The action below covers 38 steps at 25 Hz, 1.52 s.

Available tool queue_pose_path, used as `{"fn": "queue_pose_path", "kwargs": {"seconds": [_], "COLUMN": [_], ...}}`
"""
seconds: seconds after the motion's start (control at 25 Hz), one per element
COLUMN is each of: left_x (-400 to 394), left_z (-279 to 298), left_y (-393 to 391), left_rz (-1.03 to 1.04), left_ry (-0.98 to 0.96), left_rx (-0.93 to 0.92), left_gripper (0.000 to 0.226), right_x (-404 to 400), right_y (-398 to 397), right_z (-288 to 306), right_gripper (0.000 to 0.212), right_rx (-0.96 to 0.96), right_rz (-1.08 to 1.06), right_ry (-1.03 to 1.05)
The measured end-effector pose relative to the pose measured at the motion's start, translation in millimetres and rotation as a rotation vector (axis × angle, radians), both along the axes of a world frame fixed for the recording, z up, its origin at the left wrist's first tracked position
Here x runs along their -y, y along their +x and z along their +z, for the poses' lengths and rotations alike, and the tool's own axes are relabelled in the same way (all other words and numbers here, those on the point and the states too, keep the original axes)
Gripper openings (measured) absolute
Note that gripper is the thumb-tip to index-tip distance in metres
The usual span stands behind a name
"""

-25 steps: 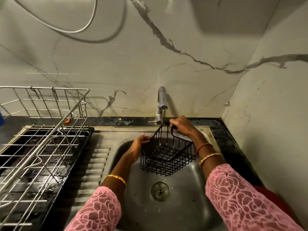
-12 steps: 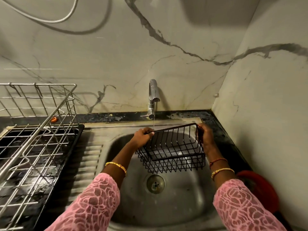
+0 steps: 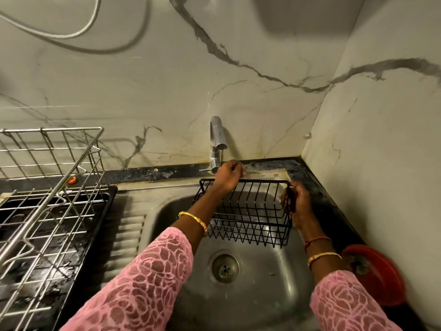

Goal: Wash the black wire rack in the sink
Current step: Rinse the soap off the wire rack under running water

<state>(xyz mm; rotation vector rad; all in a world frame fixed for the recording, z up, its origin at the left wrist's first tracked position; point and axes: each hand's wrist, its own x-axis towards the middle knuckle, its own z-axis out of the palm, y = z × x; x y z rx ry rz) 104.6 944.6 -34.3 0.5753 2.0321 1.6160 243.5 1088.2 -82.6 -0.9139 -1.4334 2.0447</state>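
Black wire rack (image 3: 248, 211) held above the sink (image 3: 250, 290) basin, just in front of the tap (image 3: 217, 142), open side up, level, long axis across the basin.

Change from half a second ago: left hand (image 3: 228, 176) has left the rack's near-left corner and reached over to the back rim, directly beneath the tap spout. Rack has turned from skewed to square-on. Right hand (image 3: 297, 204) remains at the end of the rack farthest from the dish drainer (image 3: 47, 199).

Fingers: left curled over the back rim wire; right wrapped round the end wires. Both clamped on the rack.

A thin stream appears to fall from the spout onto the left hand; faint, not certain.

Judgement: rinsing under way; the regrip puts the back rim under the water. Remaining sides likely still need a pass.

Red lid-like object (image 3: 377, 273) sits on the table at the tap's far right.
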Motion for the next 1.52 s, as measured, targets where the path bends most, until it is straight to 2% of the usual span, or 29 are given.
{"fn": "queue_pose_path", "kwargs": {"seconds": [0.12,0.2,0.28,0.4,0.56,0.76,0.92,1.0,1.08,1.2,1.28,1.36,1.44,1.48,1.52], "left_x": [-8.2,-4.6,-2.3,-4.7,-12.6,-10.9,1.0,6.6,11.3,30.6,51.5,75.9,97.7,105.7,111.8], "left_z": [19.1,22.9,19.0,19.1,23.5,21.9,18.0,17.3,15.9,14.3,8.0,-2.7,-21.4,-30.0,-37.1], "left_y": [-11.7,-24.6,-31.9,-32.9,-36.0,-44.5,-51.6,-50.2,-42.2,-18.9,-8.1,-2.1,2.2,5.2,9.3], "left_rz": [0.111,0.173,0.232,0.285,0.476,0.703,0.833,0.762,0.542,0.164,0.057,0.103,0.271,0.348,0.410], "left_ry": [0.448,0.639,0.702,0.698,0.859,1.047,1.081,1.019,0.806,0.258,0.107,-0.025,-0.274,-0.410,-0.486], "left_rx": [0.673,0.898,0.956,0.946,0.988,1.103,1.128,1.129,1.093,0.755,0.508,0.225,-0.003,-0.022,0.044], "left_gripper": [0.030,0.033,0.032,0.032,0.020,0.032,0.035,0.034,0.033,0.025,0.018,0.016,0.027,0.041,0.062], "right_x": [4.0,4.2,3.6,3.6,7.9,13.0,15.0,16.8,16.7,12.2,10.0,8.7,10.2,12.3,14.7], "right_y": [3.0,4.6,5.8,3.5,-0.6,2.6,1.9,0.6,-0.7,-2.2,-2.6,-2.6,-2.0,-2.4,-3.0], "right_z": [-1.6,-3.6,-4.8,-6.9,-10.5,-11.3,-6.4,-3.8,-3.4,-8.9,-13.6,-17.2,-18.5,-17.8,-16.5], "right_gripper": [0.038,0.037,0.036,0.034,0.032,0.033,0.036,0.037,0.037,0.036,0.036,0.036,0.036,0.038,0.039], "right_rx": [0.026,0.008,0.004,-0.001,0.039,0.069,0.090,0.102,0.087,0.050,0.033,0.023,0.021,0.023,0.027], "right_rz": [-0.017,-0.017,0.009,0.072,0.083,0.087,0.093,0.093,0.118,0.148,0.138,0.113,0.100,0.102,0.104], "right_ry": [0.022,0.019,0.029,0.066,0.077,0.105,0.107,0.099,0.099,0.083,0.071,0.054,0.029,0.019,0.012]}}
